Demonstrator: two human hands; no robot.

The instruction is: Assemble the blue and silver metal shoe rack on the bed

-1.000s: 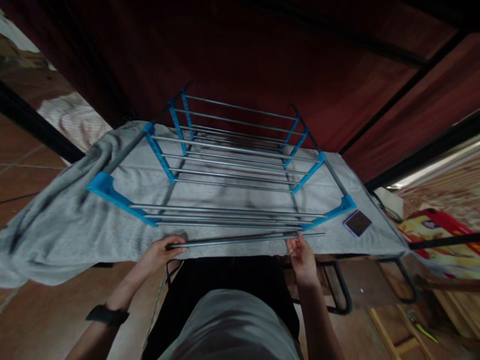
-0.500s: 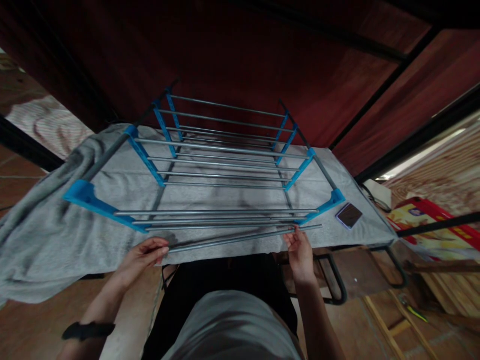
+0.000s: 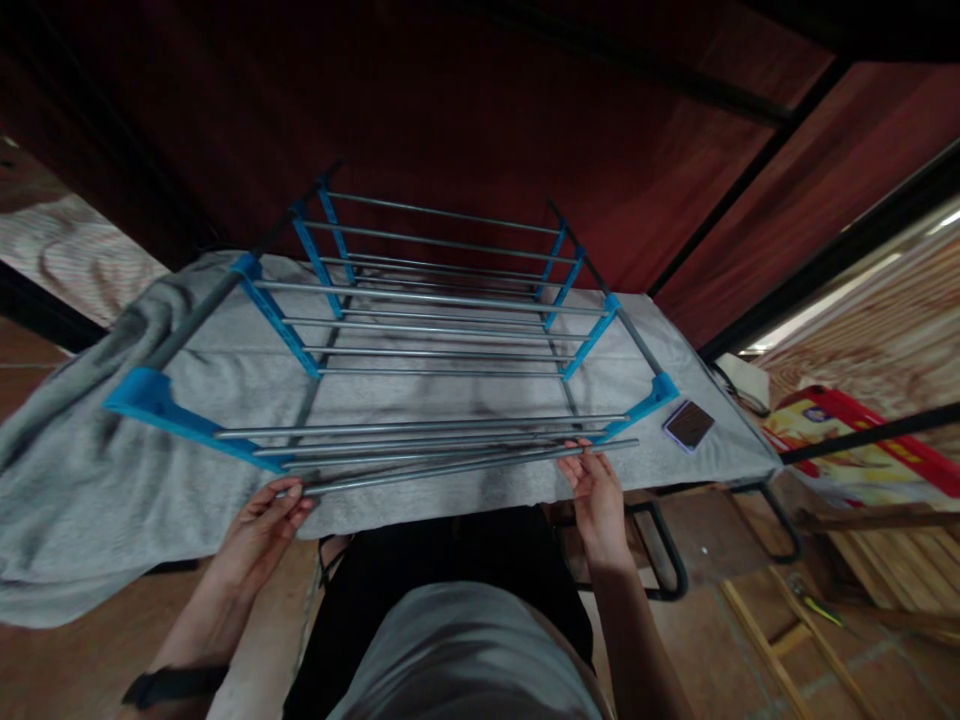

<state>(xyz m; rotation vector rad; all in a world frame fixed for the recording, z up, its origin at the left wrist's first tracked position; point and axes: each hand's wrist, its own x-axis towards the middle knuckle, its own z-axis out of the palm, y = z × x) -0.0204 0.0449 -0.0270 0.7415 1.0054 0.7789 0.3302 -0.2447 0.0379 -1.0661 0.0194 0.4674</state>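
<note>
A loose grey metal tube (image 3: 450, 468) lies slantwise in front of me, its right end higher in view. My left hand (image 3: 264, 522) pinches its left end between thumb and fingers. Close to the tube's right end, my right hand (image 3: 592, 488) has its fingers closed on it. Just beyond is a rack (image 3: 442, 298) of grey metal tubes joined by blue plastic brackets, lying on its side. The near left blue bracket (image 3: 172, 415) and the near right blue bracket (image 3: 637, 410) have several tubes running between them.
A grey blanket (image 3: 67, 500) covers the surface under the rack. On it, to the right, lies a phone (image 3: 688, 426). Dark red fabric (image 3: 450, 110) hangs behind. A red and yellow box (image 3: 855, 450) and wooden frame (image 3: 795, 630) are at the right.
My left hand has moved left along with the tube's left end. The tube has shifted slightly left and up, nearer the rack. The whole view has shifted a little.
</note>
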